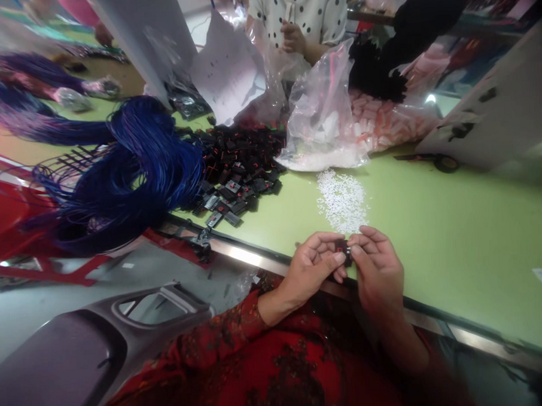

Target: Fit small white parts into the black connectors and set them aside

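My left hand [313, 262] is closed on a small black plastic connector [340, 248] with a red mark, just over the table's near edge. Against the connector's right side my right hand [378, 261] pinches with thumb and forefinger. A tiny white piece [348, 248] shows at those fingertips, partly hidden. Right beyond the hands lies a spread of tiny white plastic pieces [341, 200]. To the left of it is a heap of black connectors [237, 162], some showing red marks.
Bundles of blue wire [148, 166] hang over the table's left edge. Behind the white pieces stands a clear plastic bag [323, 117], with pink pieces [384, 123] beside it. Scissors [431, 159] lie at right on the green table [456, 231]. A person [299, 22] is across the table. A chair [71, 361] stands lower left.
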Demonstrator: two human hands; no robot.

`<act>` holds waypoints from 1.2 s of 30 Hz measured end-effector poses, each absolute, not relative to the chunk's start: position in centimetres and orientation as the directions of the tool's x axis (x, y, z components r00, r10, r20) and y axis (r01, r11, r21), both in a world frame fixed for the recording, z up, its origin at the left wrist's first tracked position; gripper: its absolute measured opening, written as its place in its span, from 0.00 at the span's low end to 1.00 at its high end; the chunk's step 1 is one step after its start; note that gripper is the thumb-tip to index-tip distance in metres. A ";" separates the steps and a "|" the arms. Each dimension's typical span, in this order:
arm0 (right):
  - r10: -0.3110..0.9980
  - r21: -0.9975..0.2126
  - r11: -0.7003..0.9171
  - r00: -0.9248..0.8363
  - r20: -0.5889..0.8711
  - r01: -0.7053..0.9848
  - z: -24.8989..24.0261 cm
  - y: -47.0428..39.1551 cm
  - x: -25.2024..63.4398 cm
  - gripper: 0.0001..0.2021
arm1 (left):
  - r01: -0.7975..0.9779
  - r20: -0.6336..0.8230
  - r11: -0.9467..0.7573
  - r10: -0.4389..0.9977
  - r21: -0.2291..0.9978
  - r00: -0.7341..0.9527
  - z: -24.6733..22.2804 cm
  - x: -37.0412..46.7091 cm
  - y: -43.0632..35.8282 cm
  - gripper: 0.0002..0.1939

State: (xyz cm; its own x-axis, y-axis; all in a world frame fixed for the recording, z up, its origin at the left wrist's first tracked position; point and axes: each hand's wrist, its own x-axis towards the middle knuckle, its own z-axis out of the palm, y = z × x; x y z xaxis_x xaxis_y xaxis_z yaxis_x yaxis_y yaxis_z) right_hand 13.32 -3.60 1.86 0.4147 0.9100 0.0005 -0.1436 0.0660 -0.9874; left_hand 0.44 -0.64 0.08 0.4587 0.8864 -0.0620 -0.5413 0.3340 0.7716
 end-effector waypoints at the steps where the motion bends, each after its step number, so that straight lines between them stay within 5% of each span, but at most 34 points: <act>1: 0.909 -0.990 0.074 0.417 0.017 -0.121 1.8 -3.7 13.3 0.14 | -0.539 -0.064 0.336 0.885 0.773 0.460 0.1 0.5 -0.6 0.21; 25: 0.901 -0.989 0.145 0.418 0.114 -0.042 1.6 -3.7 13.4 0.15 | -0.511 0.004 0.260 0.888 0.819 0.460 0.1 0.4 -0.8 0.21; 36: 0.962 -0.957 -0.072 0.234 -0.141 -0.280 2.6 -3.7 14.7 0.11 | -0.535 0.019 0.274 0.878 0.799 0.478 -0.3 0.3 -0.6 0.20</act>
State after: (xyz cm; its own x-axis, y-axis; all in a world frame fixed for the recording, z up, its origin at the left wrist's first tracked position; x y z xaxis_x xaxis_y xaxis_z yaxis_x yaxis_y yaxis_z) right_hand 14.68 -3.66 2.63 0.2336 0.9621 -0.1407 -0.2796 -0.0722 -0.9574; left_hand 0.32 -0.63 -0.25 0.4784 0.8779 0.0189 -0.5347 0.2742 0.7993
